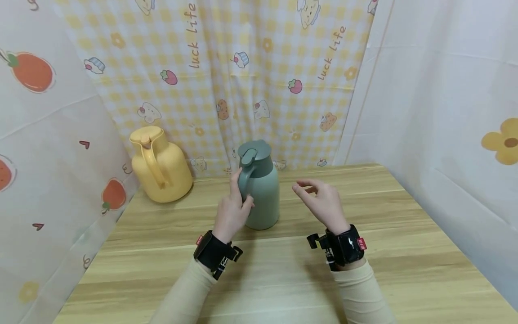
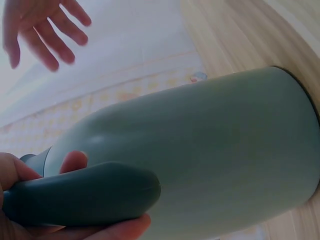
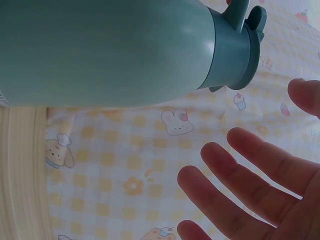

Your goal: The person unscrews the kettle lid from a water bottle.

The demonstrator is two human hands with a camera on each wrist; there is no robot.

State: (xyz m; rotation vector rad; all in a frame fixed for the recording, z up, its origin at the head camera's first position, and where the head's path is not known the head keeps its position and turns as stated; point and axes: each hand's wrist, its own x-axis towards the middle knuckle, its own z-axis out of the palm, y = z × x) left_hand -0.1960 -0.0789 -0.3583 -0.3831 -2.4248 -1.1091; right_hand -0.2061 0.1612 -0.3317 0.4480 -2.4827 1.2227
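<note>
Pale sage-green, round-shouldered jug (image 1: 264, 202), smooth-sided, upright on table; left grip (image 1: 232, 212) on its handle.

Jug base down on the pale wood-grained table (image 1: 279, 279), just beside and right of left grip. Fingers and thumb curled round the darker green looped handle (image 2: 100, 195); matching dark green lid (image 1: 261, 147) above left grip. Right grip (image 1: 323, 203) released, fingers loosely bent, to the jug's right, apart from it. Yellow, broad-bodied jug (image 1: 171, 175) with looped handle, upright, farther out and left of left grip. Yellow-and-white checked cloth curtain (image 1: 279, 40) beyond both grips.
</note>
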